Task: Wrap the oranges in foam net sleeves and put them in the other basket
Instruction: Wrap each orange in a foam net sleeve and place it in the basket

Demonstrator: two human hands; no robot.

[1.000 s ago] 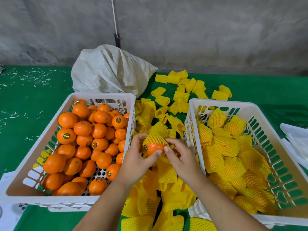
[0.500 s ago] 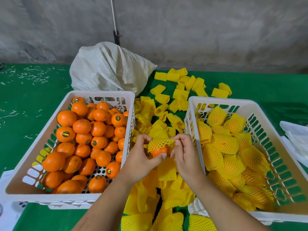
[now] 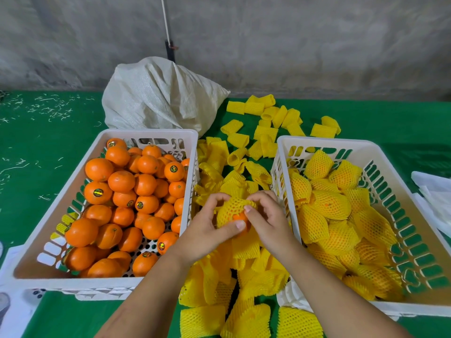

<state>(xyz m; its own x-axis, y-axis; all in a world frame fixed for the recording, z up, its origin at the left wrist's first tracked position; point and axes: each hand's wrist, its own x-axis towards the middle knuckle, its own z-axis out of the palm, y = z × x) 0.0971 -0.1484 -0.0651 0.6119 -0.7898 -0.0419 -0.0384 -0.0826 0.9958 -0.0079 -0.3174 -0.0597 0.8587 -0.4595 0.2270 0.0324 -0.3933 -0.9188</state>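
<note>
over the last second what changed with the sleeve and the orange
Both hands, left and right, pulled the foam net sleeve further down the orange; only a small patch now shows. Both baskets and the loose sleeves stayed put.

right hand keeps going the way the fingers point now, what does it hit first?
The right hand points forward-left, fingers already on the foam net sleeve around the orange. Going on, it would likely meet the left hand gripping the other side; depth is hard to judge.
</note>
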